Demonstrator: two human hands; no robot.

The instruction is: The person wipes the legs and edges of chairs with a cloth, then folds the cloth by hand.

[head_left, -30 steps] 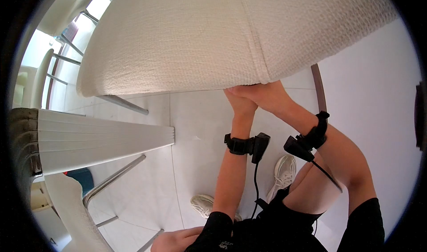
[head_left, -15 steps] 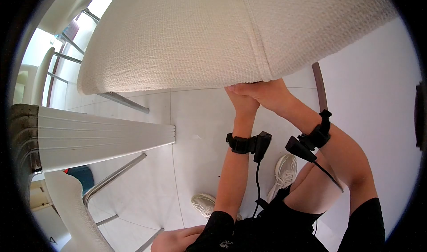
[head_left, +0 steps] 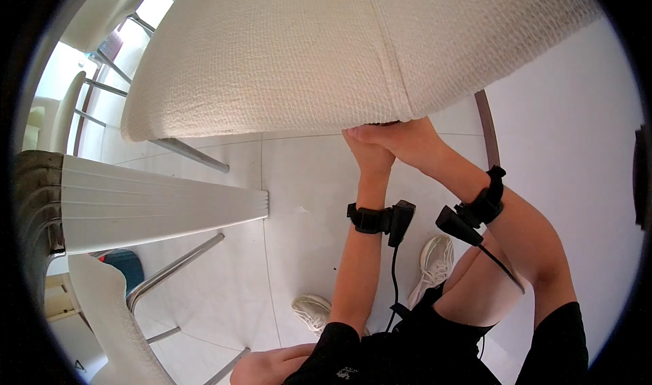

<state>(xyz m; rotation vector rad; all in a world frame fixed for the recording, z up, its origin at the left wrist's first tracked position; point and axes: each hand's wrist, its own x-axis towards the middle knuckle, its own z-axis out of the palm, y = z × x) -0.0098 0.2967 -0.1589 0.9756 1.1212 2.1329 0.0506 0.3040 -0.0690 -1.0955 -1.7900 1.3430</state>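
The left hand (head_left: 371, 158) and right hand (head_left: 406, 140) are partly hiding at the near edge of the cream padded seat (head_left: 272, 59) ahead; I can't tell their grip. It's looking soft, probably heavy; that edge is likely giving good hold.

Right hand (head_left: 405, 140) and left hand (head_left: 371, 155) overlap in view, right at the edge of the cream upholstered chair (head_left: 272, 59), fingers mostly hidden; black straps (head_left: 371, 220) circle both forearms, pale shoes (head_left: 436, 259) on the floor (head_left: 299, 249)!
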